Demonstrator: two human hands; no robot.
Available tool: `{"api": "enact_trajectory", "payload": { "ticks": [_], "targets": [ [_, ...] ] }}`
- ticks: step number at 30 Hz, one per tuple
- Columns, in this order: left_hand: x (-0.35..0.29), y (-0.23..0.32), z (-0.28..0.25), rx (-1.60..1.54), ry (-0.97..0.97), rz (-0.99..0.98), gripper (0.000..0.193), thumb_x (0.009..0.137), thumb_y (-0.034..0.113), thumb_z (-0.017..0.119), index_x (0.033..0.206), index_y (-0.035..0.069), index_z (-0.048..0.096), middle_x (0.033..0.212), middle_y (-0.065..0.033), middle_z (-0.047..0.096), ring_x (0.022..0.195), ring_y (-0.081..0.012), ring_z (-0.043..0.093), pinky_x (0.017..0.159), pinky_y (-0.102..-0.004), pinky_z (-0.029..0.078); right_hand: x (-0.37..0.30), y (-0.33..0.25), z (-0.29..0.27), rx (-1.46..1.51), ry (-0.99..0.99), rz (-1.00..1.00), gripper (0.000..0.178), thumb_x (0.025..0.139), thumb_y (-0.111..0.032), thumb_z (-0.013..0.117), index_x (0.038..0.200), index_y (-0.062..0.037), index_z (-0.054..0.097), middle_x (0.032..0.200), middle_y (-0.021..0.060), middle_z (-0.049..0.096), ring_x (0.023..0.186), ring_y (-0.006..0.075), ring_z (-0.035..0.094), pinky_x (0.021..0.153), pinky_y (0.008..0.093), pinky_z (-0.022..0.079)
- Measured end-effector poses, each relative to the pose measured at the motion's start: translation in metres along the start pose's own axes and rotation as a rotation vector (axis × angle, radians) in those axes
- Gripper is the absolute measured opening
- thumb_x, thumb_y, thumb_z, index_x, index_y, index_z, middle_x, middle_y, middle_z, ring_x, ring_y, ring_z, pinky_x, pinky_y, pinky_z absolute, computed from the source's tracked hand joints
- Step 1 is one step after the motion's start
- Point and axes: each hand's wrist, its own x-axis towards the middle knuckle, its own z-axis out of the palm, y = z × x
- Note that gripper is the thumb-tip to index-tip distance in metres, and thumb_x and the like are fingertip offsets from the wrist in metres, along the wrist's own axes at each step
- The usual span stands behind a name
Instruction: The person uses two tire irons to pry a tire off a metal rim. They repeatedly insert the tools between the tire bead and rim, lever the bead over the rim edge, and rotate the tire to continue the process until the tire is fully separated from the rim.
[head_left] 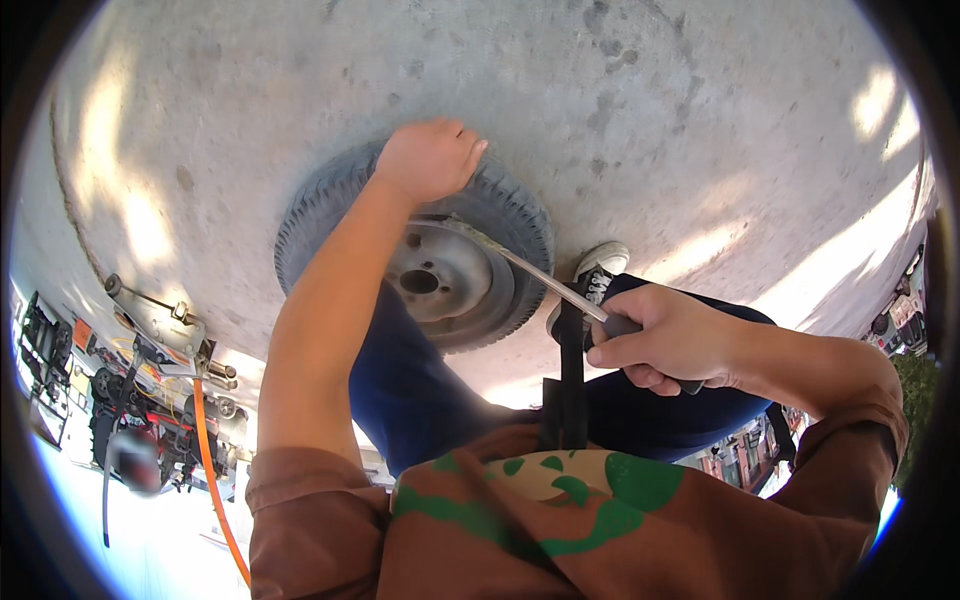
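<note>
On the grey, stained concrete floor, a black rubber tyre with a blocky tread lies flat around a dull grey metal wheel rim, which has a round centre hole ringed by smaller ones. Both are directly before the person, whose dark blue trousers cover part of the wheel's near side.

The bare left grip is at the tyre's far side, over the tread, with its fingers curled; whether it clasps anything there I cannot tell. The bare right grip is closed around the dark handle of a long, straight metal lever. The lever slants across the right part of the wheel, and its far end is at the inner edge of the tyre, beside the rim.

Just right of the tyre is a black-and-white laced shoe, near the lever. The person wears a brown top with a green pattern. Well off to the left are a metal mechanism and a bright orange hose running down from it.
</note>
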Motion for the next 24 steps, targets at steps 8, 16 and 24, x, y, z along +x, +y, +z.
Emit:
{"api": "enact_trajectory", "payload": {
  "ticks": [8,16,24],
  "targets": [
    [0.001,-0.001,0.000,-0.025,0.067,0.039,0.034,0.105,0.033,0.050,0.086,0.011,0.068,0.083,-0.0079,0.064,0.078,-0.0307,0.065,0.069,-0.0440,0.054,0.009,0.038,0.061,0.055,0.197,-0.171,0.014,0.093,-0.013,0.066,0.093,-0.0001,0.060,0.071,0.0045,0.058,0.053,0.0125,0.054,0.044,0.0282,0.045],
    [0.004,-0.001,-0.002,-0.043,-0.015,-0.031,0.038,0.106,0.036,0.047,0.088,0.010,0.069,0.089,-0.0098,0.066,0.085,-0.0328,0.064,0.074,-0.0456,0.054,0.033,0.081,0.098,-0.079,0.415,-0.424,0.027,0.089,-0.021,0.069,0.092,0.0053,0.063,0.075,0.0125,0.064,0.065,0.0184,0.062,0.063,0.0367,0.051],
    [-0.025,0.062,-0.010,-0.131,0.805,-0.236,0.040,0.106,0.035,0.051,0.081,0.005,0.063,0.080,-0.0097,0.061,0.073,-0.0282,0.061,0.070,-0.0419,0.051,0.046,0.101,0.097,0.069,0.381,-0.418,0.018,0.090,-0.015,0.069,0.095,0.0006,0.063,0.058,0.0007,0.049,0.044,0.0088,0.045,0.040,0.0263,0.036]
  ]
}}
